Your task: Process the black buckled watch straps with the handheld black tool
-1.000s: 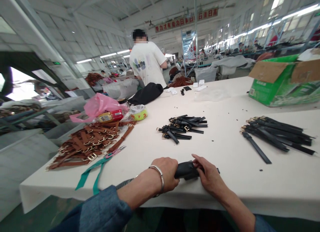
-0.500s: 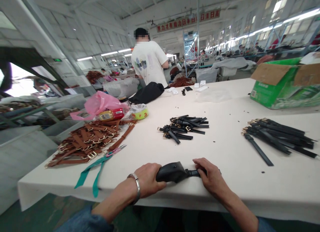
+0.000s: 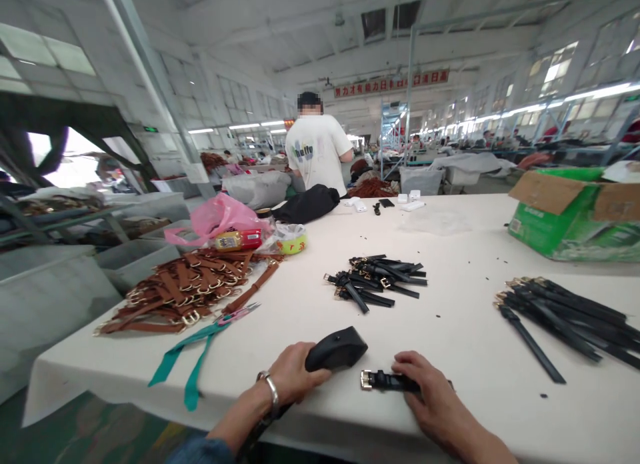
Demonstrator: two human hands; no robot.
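Observation:
My left hand point(image 3: 296, 372), a silver bangle at its wrist, is closed around a black handheld tool point(image 3: 337, 349) near the table's front edge. Just to the right, my right hand point(image 3: 425, 391) grips a short black strap point(image 3: 387, 381) with a gold buckle pointing left. A small gap separates the tool from the buckle. Beyond the hands lies a pile of black buckled straps point(image 3: 377, 281). Another pile of black straps point(image 3: 560, 317) rests at the right, with one strap lying along its near side.
Brown straps point(image 3: 185, 287), scissors point(image 3: 240, 315) with a teal ribbon point(image 3: 193, 354), and a pink bag point(image 3: 217, 217) lie at the left. A green box point(image 3: 555, 217) stands back right. A person point(image 3: 320, 154) stands beyond the white table point(image 3: 280, 317).
The tool in my left hand has come away from the strap, and the gold buckle now shows. The camera view has tilted upward, so the table items appear lower.

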